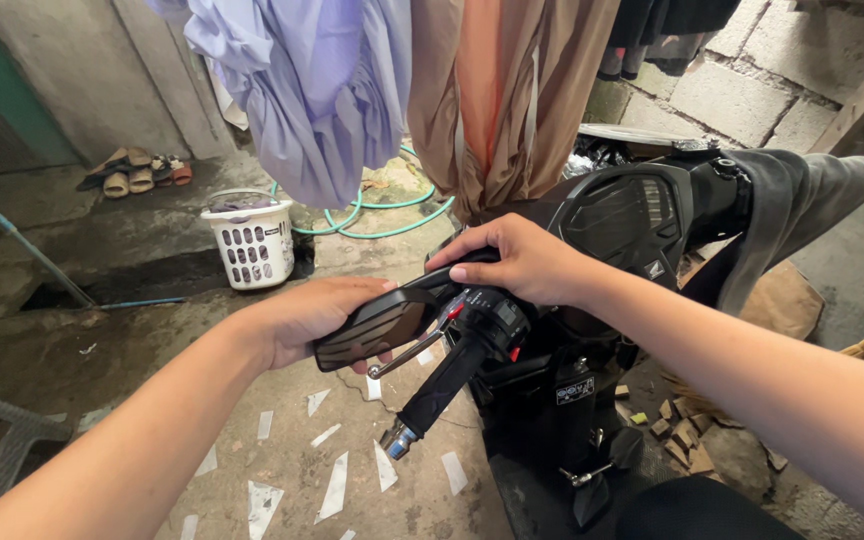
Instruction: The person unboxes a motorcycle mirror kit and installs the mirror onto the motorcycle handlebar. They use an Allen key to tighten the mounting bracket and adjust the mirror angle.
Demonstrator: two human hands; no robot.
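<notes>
A black motor scooter (612, 230) stands in front of me, its left handlebar grip (440, 388) pointing down toward the floor. My left hand (307, 318) is wrapped around the black rear-view mirror (377, 328), fingers over its top edge. My right hand (522, 262) rests on the handlebar housing next to the mirror's stem, fingers curled over the black switch block (497, 318). A silver brake lever (407, 357) juts out below the mirror.
Lilac and tan clothes (332, 80) hang overhead. A white laundry basket (250, 240) and green hose (382, 215) lie on the concrete floor behind. Shards of broken mirror (334, 485) litter the floor below the handlebar. A block wall (752, 90) stands at right.
</notes>
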